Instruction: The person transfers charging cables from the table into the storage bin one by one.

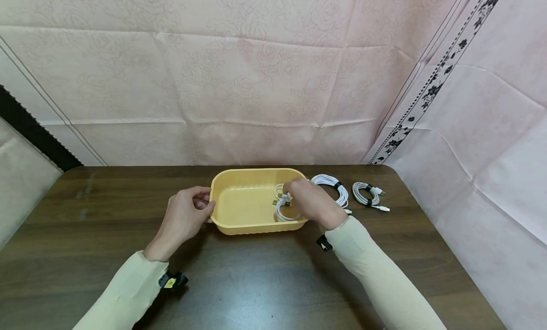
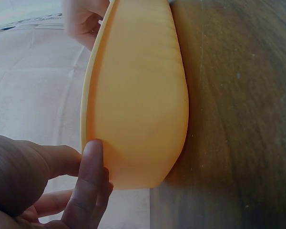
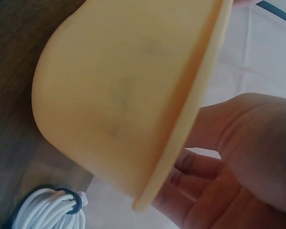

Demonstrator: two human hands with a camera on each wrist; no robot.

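Observation:
A yellow plastic tub (image 1: 243, 225) stands on the wooden table, its long side facing me. My left hand (image 1: 187, 215) pinches the rim at its left end, thumb inside and fingers on the outer wall, as the left wrist view also shows. Reaching over the right end, my right hand (image 1: 314, 202) is inside the tub, its curled fingers on a coiled white cable (image 1: 278, 191). The tub wall hides those fingertips in the right wrist view. Below them another white cable coil (image 1: 285, 219) lies on the tub floor, partly covered by the hand.
Right of the tub lie a larger white cable coil (image 1: 342, 192) with a black tie and a smaller tied coil (image 1: 366, 195) with white plugs. Behind the wooden table (image 1: 239, 282) hangs a pale floral cloth (image 1: 256, 92); another covers the right side.

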